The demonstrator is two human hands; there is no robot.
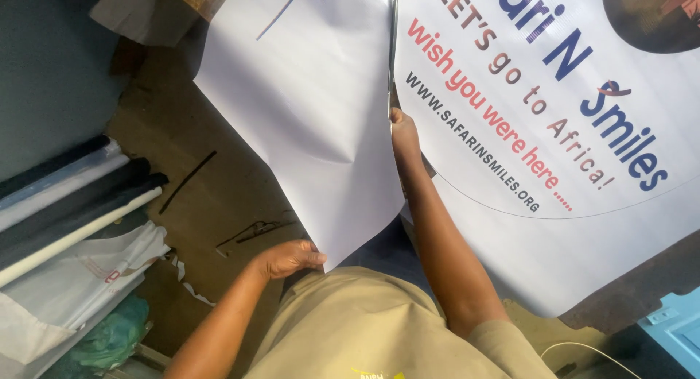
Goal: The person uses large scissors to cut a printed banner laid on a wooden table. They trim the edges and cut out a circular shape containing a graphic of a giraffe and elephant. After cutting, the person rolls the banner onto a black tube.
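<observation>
Brown dirt floor (pixel 182 153). Two white sheets: left hand (pixel 292 258) grips the blank sheet's (pixel 313 94) lower corner; right hand (pixel 402 131) pinches the printed banner's (pixel 583 204) edge. Several rolls (pixel 65 196) lie left.

**Smooth sheeting over rough, worn surfaces**

From my feed, the large white printed banner sheet (pixel 583 226) looks like smooth vinyl with a faint sheen. The plain white cut strip of the same sheeting (pixel 306 109) reads matt and gently creased. The brown floor (pixel 182 153) looks rough and dusty. I see dark and pale rolled material (pixel 65 204), smooth, beside crinkled white plastic bags (pixel 80 284). The tan shirt (pixel 350 328) is matt cloth.
</observation>
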